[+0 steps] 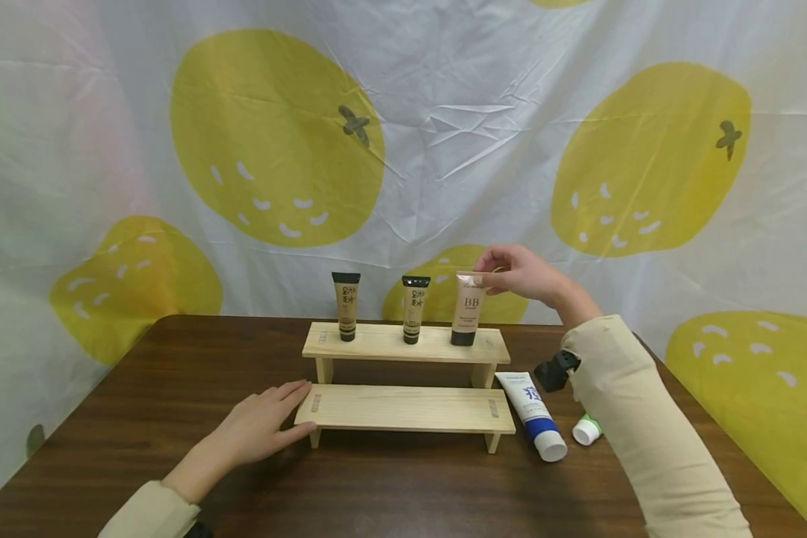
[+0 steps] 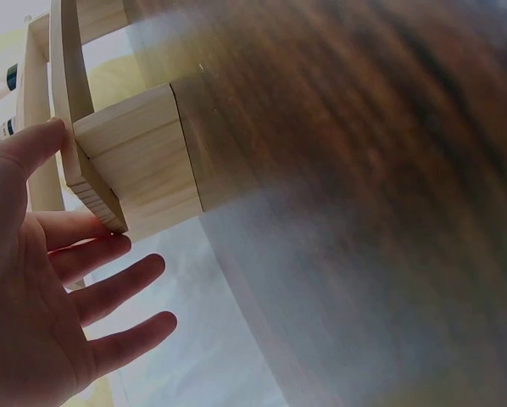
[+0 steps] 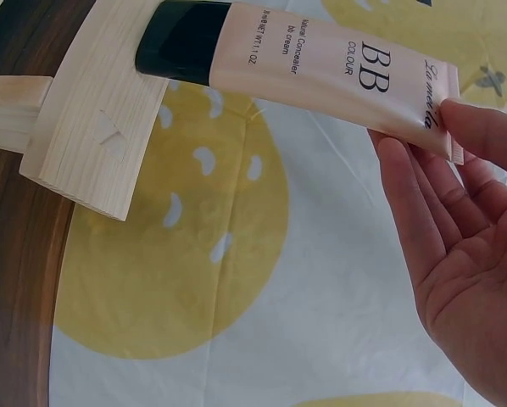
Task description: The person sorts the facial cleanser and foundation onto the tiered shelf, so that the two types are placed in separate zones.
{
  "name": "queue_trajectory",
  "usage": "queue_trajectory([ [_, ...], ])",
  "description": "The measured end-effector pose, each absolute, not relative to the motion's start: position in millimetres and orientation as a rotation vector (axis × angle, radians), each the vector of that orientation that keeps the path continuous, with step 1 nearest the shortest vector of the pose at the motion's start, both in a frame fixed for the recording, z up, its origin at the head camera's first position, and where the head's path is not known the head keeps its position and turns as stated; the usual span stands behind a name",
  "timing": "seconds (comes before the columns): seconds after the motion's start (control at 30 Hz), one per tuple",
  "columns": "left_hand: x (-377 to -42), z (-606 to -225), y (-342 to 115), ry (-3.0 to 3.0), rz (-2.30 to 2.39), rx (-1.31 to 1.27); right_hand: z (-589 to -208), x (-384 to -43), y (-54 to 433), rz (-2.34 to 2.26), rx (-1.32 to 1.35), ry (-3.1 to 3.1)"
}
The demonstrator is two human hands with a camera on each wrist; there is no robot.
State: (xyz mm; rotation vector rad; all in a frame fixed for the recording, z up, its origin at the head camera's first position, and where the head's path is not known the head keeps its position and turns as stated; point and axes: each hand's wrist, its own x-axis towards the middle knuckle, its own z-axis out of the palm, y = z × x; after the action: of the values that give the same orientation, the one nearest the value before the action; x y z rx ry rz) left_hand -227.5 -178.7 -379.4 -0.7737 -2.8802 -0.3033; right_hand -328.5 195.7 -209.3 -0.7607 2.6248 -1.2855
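A pink BB cream tube (image 1: 470,308) stands cap-down near the right end of the upper wooden shelf (image 1: 376,346). My right hand (image 1: 521,274) pinches its flat top end between thumb and fingers, clear in the right wrist view. Two smaller gold tubes with black ends, one at the left (image 1: 347,306) and one in the middle (image 1: 414,310), stand upright on the same tier. At the left end of the lower wooden shelf (image 1: 403,409), my left hand (image 1: 255,422) touches the board with thumb and fingertips. Its other fingers spread out straight in the left wrist view.
A white and blue tube (image 1: 530,407) lies on the dark wooden table (image 1: 255,493), right of the lower shelf. Next to it is a white-capped tube (image 1: 586,430) with some green, partly hidden by the right sleeve. A fruit-patterned curtain (image 1: 457,149) hangs behind.
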Motion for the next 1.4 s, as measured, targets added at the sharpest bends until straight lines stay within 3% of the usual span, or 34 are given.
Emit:
queue_trajectory([
  [0.8,-227.3,-379.6,-179.2,-2.879,-0.3,-0.768,-216.0,-318.3,223.7,-1.265,-0.775,2.682],
  [1.4,-227.6,-380.4,-179.6,-2.866,-0.305,-0.779,-242.0,-312.1,264.7,-1.259,-0.795,2.694],
])
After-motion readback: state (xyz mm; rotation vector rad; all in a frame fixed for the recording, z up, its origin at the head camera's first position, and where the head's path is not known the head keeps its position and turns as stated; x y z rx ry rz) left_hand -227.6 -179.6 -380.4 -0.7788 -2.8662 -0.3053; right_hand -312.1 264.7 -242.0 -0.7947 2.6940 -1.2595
